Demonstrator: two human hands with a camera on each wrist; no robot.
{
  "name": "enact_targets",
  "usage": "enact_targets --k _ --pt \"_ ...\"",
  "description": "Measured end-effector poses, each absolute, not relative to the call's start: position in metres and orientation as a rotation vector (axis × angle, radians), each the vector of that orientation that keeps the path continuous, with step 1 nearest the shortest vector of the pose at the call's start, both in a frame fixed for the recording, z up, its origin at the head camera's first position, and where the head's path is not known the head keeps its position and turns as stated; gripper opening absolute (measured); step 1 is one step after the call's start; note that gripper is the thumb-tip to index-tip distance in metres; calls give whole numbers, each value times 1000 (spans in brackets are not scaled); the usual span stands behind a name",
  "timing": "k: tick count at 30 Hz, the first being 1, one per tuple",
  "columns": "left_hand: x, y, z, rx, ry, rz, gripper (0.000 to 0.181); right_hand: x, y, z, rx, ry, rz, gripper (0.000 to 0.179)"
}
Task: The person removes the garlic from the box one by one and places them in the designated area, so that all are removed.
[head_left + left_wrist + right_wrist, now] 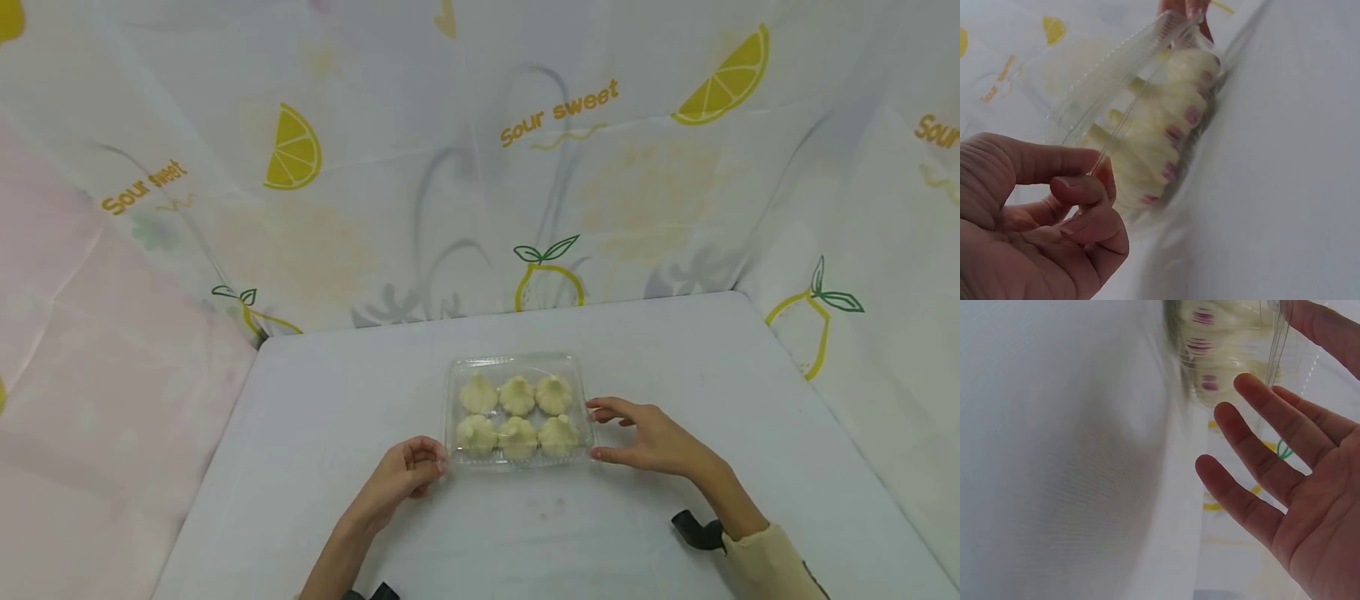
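A clear plastic clamshell box (517, 461) with its lid down sits on the white table. Inside stand several pale garlic bulbs (517, 395) in two rows, with purple marks low on their sides (1192, 115). At the box's front left corner, my left hand (408, 473) pinches the thin rim between thumb and curled fingers, as the left wrist view shows. My right hand (651, 437) is at the right side, thumb near the front corner and the other fingers farther back. In the right wrist view those fingers (1260, 462) are spread and fairly straight beside the box wall.
The white table (360, 375) reaches back to a hanging cloth (375, 208) printed with lemons and lettering. Cloth also hangs at the left and right. Black wrist mounts (697, 531) show at both forearms, and a light sleeve (772, 562) covers the right arm.
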State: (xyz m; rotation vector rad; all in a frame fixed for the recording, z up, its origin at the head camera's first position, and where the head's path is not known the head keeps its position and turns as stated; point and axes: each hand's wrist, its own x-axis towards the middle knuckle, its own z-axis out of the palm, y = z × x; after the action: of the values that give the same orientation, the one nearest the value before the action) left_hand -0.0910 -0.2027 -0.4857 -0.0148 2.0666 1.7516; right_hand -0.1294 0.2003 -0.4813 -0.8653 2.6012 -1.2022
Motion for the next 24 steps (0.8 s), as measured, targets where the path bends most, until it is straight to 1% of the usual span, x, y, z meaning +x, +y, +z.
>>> enact_targets --k 5,7,11,13,14,18,20,24 --pt "-89 -200 -480 191 2276 1617 29 -130 202 -478 -893 2597 -1183 66" --pt "-87 -197 -478 263 2422 1544 37 -130 203 -478 -898 2599 -1185 65" --pt "-84 -192 -477 362 2739 1401 63 -130 204 -481 -908 2600 -1196 65" --pt "-84 -191 -477 410 2870 1360 68 -130 204 -482 -907 2596 -1203 65" --pt "-84 -190 -477 431 2932 1335 67 -129 204 -482 -904 2591 -1209 65" --pt "-84 -191 -478 522 3053 1307 49 -128 205 -482 -863 2573 -1230 67" --pt "-85 -192 -477 554 3048 1327 43 -127 205 -482 -834 2559 -1244 68" --pt "-86 -193 -476 609 3018 1392 41 -126 206 -481 -793 2527 -1276 72"
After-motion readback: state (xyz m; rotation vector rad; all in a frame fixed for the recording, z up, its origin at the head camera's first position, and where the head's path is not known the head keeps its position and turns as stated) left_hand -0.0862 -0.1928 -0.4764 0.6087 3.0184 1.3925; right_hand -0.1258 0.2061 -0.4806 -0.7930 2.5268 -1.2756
